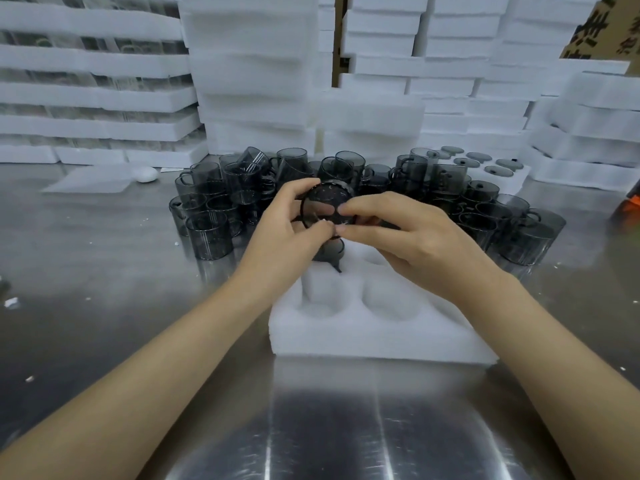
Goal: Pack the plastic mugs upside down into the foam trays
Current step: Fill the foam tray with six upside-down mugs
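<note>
A white foam tray (374,337) with round pockets lies on the steel table in front of me. Both hands hold one smoky grey plastic mug (323,204) above the tray's far end, its round end facing me. My left hand (284,233) grips its left side and my right hand (408,233) pinches its right rim. Below the held mug, another grey mug (329,252) sits in a far-left pocket. The two near pockets hold nothing. Several loose grey mugs (211,209) are crowded behind the tray.
More grey mugs (512,230) stand to the right. A filled foam tray (491,168) with mugs bottom-up sits behind them. Tall stacks of white foam trays (252,74) wall off the back. A cardboard box (602,29) is at the top right.
</note>
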